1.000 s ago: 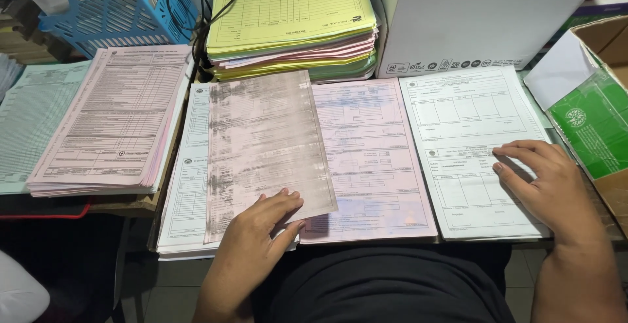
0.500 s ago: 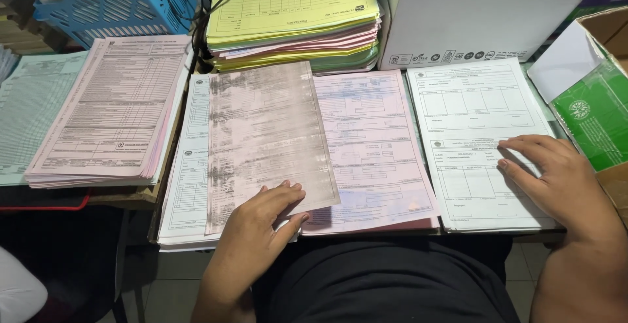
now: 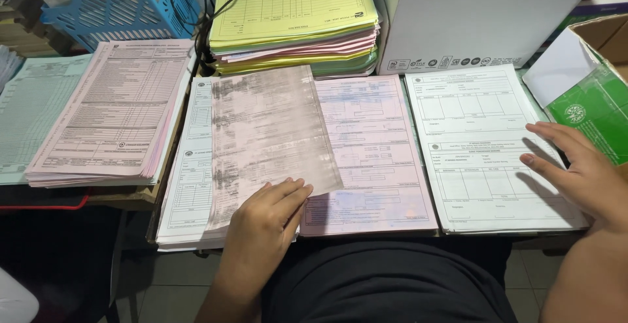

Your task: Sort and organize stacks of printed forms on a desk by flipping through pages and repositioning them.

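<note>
Smudged carbon sheet (image 3: 268,136): on left form stack (image 3: 186,186); middle form stack (image 3: 376,153) right; tall form pile (image 3: 294,22) behind.

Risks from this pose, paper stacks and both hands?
The left hand pins only the near corner of the smudged pink sheet, which lies askew over two stacks; a pull might smear it further or drag the sheets beneath. The right hand sits at the white form stack's right edge and could skew the top sheet.
</note>
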